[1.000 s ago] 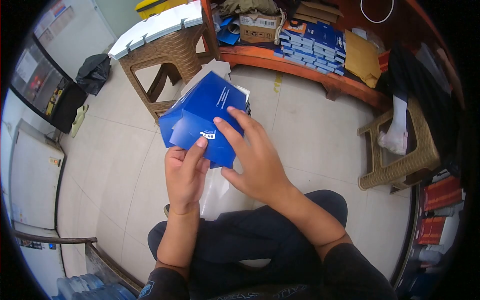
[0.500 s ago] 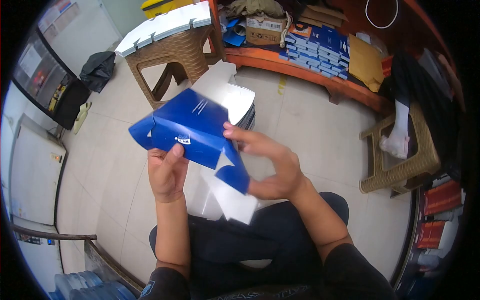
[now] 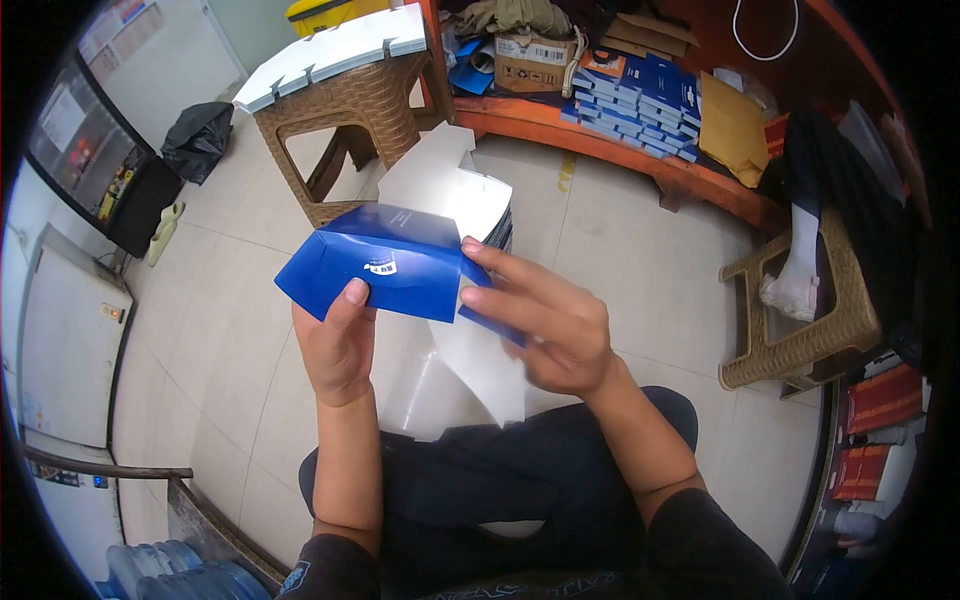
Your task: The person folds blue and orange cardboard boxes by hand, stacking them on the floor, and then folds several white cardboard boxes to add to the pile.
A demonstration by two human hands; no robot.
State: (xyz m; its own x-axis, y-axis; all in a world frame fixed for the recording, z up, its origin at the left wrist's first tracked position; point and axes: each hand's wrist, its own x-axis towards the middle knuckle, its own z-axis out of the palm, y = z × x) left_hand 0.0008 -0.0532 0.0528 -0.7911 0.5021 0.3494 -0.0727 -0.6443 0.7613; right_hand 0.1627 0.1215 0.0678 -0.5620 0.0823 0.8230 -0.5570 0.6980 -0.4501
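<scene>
A partly folded blue cardboard box [image 3: 410, 275] with a small white printed label is held up over my lap. My left hand [image 3: 340, 345] grips its left part, thumb pressed on the front face. At the box's right end, my right hand [image 3: 560, 330] has its fingertips on the end edge and a blue flap bent between the fingers. A white inner panel [image 3: 478, 365] hangs below the box. Just beyond it lies a stack of flat card blanks [image 3: 430, 175], white side up.
A brown stool [image 3: 340, 130] at the back carries notched white card sheets [image 3: 335, 55]. Many blue boxes [image 3: 640, 105] are piled on an orange shelf [image 3: 560, 130]. Another person's foot [image 3: 790, 292] rests at a second stool [image 3: 800, 330] on the right. Water bottles [image 3: 185, 575] stand lower left.
The box has tilted so its front face shows more squarely. My right hand's fingers have closed in on the end, and the right flap has swung up towards the box.
</scene>
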